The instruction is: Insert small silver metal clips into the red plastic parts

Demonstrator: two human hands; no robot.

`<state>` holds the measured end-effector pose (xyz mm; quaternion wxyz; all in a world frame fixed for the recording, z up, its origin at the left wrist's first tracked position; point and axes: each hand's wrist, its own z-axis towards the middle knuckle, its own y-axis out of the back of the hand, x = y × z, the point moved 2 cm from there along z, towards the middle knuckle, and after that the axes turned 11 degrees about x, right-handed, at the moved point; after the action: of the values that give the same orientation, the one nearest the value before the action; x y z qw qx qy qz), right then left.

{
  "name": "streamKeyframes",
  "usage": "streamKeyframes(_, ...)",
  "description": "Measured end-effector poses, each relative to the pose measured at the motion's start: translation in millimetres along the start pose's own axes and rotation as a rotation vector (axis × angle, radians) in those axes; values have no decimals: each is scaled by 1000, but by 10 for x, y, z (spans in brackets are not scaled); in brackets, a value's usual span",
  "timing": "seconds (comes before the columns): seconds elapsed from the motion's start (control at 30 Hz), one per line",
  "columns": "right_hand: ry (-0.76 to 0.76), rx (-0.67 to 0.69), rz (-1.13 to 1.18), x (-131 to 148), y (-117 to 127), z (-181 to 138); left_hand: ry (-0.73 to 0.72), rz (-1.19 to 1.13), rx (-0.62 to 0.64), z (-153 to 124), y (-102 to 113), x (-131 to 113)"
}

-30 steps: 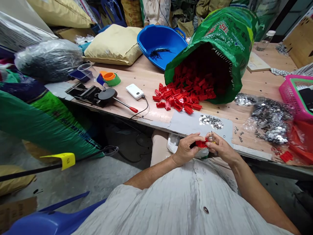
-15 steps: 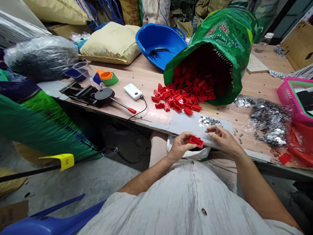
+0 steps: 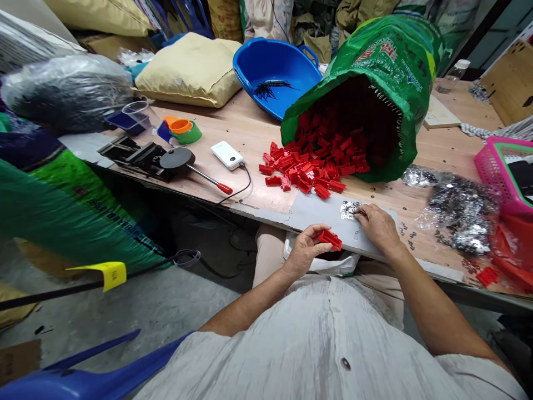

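Note:
My left hand point(image 3: 307, 251) pinches a small red plastic housing point(image 3: 330, 240), its hollow side facing up, above my lap near the table edge. On the grey sheet point(image 3: 312, 214) lies a small heap of shiny metal pieces point(image 3: 348, 209). The fingertips of my right hand point(image 3: 377, 225) are pressed together at the right side of this heap; whether a piece is between them is hidden. Beyond the sheet, many more red plastic housings point(image 3: 308, 169) spill from the mouth of a green woven sack point(image 3: 410, 130).
A hand press with a red-tipped lever point(image 3: 177, 158) and a white power bank point(image 3: 227, 155) stand left. A blue basin point(image 3: 254, 66) holds black strips. To the right are a plastic bag of metal pieces point(image 3: 466, 208) and a pink basket point(image 3: 487, 166). A white bag point(image 3: 341, 265) lies across my lap.
My right hand has moved forward from above the table edge down to the metal heap, its fingers now together. My left hand keeps hold of the red housing, nearly in place.

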<state>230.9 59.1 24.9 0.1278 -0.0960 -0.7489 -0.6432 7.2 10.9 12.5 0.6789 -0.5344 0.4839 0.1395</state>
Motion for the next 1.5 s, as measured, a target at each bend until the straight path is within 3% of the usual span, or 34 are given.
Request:
streamKeyframes(0.3,54,102,-23,-49,43,1,-3,0,-5,6,6,11)
streamKeyframes(0.67,-42,28,-8,217,-47,43,-13,27,-6,10,14,29)
streamKeyframes(0.9,-19,94,-1,127,9,-3,-4,6,-26,7,46,34)
streamKeyframes(1.33,49,68,49,190,-60,58,3,7,-32,3,25,27)
streamKeyframes(1.5,15,-1,207,109,36,-19,-8,-12,-33,10,23,-16)
